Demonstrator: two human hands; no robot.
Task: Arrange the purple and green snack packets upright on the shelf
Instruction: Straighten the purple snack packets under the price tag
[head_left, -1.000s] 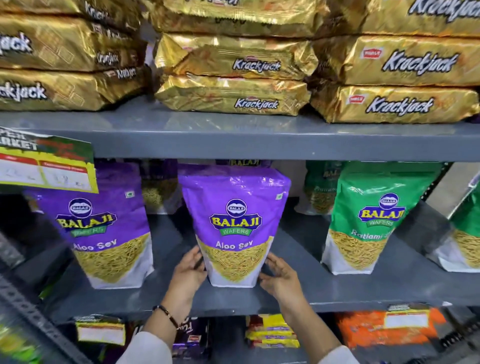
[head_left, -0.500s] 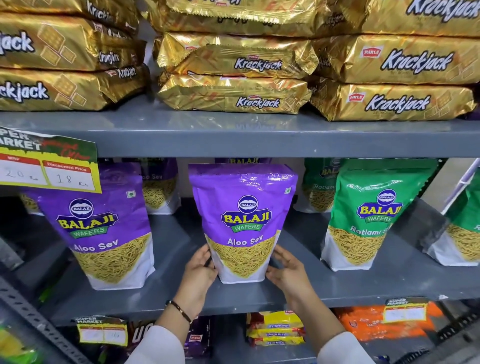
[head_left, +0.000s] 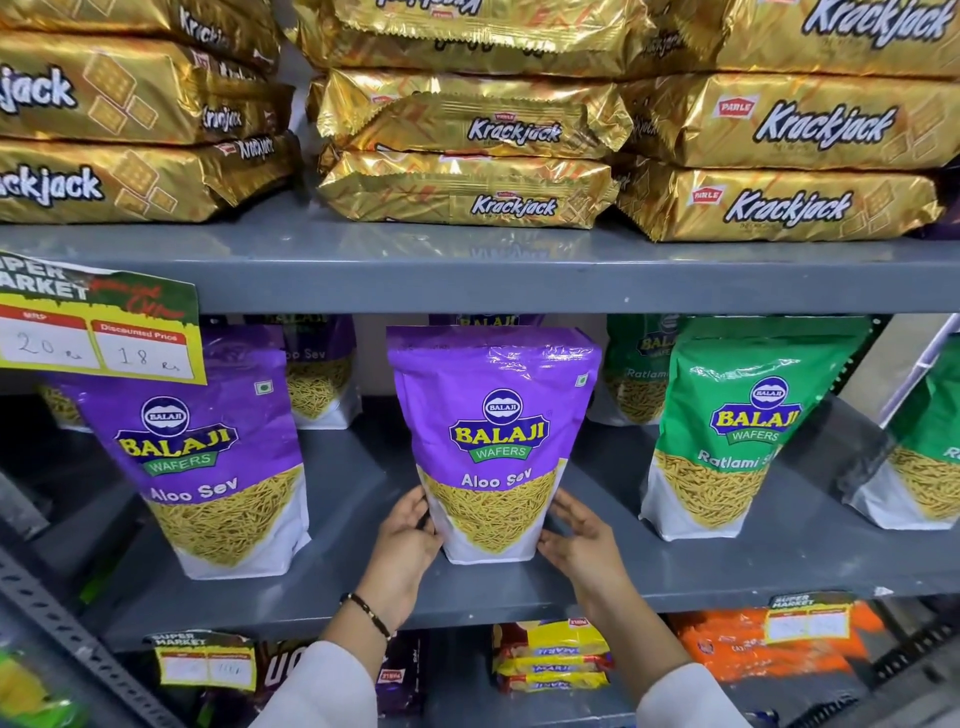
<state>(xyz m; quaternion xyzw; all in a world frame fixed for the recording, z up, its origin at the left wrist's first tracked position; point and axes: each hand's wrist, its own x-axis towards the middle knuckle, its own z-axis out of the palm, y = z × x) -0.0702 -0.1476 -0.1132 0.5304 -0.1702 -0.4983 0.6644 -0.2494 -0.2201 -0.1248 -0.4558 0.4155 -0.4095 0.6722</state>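
A purple Aloo Sev packet (head_left: 493, 415) stands upright in the middle of the grey shelf (head_left: 519, 592). My left hand (head_left: 405, 545) grips its lower left edge and my right hand (head_left: 584, 543) cups its lower right edge. A second purple packet (head_left: 208, 447) stands upright to the left, and another purple one (head_left: 317, 374) stands behind. A green Ratlami Sev packet (head_left: 737, 431) stands upright to the right, with one green packet (head_left: 636, 374) behind it and another (head_left: 930, 457) at the right edge.
Gold Krackjack packs (head_left: 467, 156) are stacked on the shelf above. A price tag (head_left: 98, 332) hangs from that shelf's front at the left. Yellow packs (head_left: 550, 657) and orange packs (head_left: 769, 654) lie on the shelf below. A slotted metal upright (head_left: 57, 618) runs along the lower left.
The middle purple packet has shifted slightly to the right between both hands, which stay at its lower edges. The view has moved closer to the shelf.
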